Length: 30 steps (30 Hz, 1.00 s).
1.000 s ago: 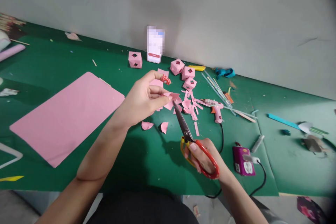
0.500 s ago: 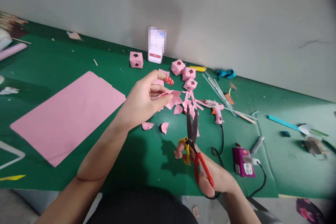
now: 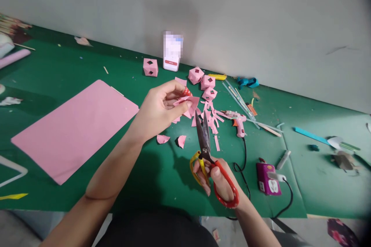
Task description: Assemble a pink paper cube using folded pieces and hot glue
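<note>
My left hand [image 3: 165, 104], with a red wrapping on one finger, pinches a folded piece of pink paper [image 3: 191, 105] above the table. Its thumb presses on the paper's near side. My right hand [image 3: 222, 179] grips a pair of scissors [image 3: 205, 144] with one yellow and one red handle. The blades are partly apart and point up just below the paper's lower edge; whether they touch it I cannot tell. Under the hands lie pink paper scraps and strips [image 3: 214, 117], and two curled offcuts, one a small pink piece [image 3: 181, 141], rest closer to me.
A large pink sheet [image 3: 78, 131] covers the left of the green table [image 3: 150, 197]. Behind stand a phone [image 3: 171, 52] and several folded pink paper shapes [image 3: 150, 68]. To the right are a pink glue gun [image 3: 239, 122] with a cord, glue sticks [image 3: 239, 100] and a purple box [image 3: 268, 177].
My right hand has brought the scissors left and slightly up, close to the paper, with its thumb now in the red handle. My left hand keeps its hold, its wrapped finger now curled behind the paper.
</note>
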{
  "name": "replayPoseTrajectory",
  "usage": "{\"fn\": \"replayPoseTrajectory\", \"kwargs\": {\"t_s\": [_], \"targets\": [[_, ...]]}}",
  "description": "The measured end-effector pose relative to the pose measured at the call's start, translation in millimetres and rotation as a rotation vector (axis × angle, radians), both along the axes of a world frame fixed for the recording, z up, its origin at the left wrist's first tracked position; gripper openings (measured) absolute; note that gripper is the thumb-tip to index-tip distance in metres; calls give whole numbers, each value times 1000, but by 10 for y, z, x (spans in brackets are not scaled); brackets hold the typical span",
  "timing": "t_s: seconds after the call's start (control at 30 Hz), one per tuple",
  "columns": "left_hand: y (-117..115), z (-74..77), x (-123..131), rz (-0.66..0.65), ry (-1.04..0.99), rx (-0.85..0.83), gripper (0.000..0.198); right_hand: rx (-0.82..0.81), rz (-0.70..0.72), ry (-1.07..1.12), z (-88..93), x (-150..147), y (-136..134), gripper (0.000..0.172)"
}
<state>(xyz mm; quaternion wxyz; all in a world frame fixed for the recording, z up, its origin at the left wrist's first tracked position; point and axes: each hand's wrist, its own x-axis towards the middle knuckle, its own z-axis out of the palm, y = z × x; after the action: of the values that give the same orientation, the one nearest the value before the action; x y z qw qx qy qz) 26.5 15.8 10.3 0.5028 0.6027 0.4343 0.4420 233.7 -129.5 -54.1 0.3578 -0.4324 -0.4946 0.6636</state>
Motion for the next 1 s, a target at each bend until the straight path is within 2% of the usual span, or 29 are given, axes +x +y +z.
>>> {"fn": "replayPoseTrajectory", "kwargs": {"t_s": [0.23, 0.6, 0.83, 1.0], "targets": [[-8, 11, 12, -22, -29, 0, 11, -12, 0, -56, -61, 38, 23, 58], [-5, -4, 5, -86, -157, -85, 21, -72, 39, 147, -119, 23, 100, 61], [7, 3, 3, -92, -163, -138, 25, -59, 44, 143, -241, 71, 111, 58], [31, -2, 9, -107, -148, -185, 27, -115, 39, 136, -242, 83, 112, 60]]}}
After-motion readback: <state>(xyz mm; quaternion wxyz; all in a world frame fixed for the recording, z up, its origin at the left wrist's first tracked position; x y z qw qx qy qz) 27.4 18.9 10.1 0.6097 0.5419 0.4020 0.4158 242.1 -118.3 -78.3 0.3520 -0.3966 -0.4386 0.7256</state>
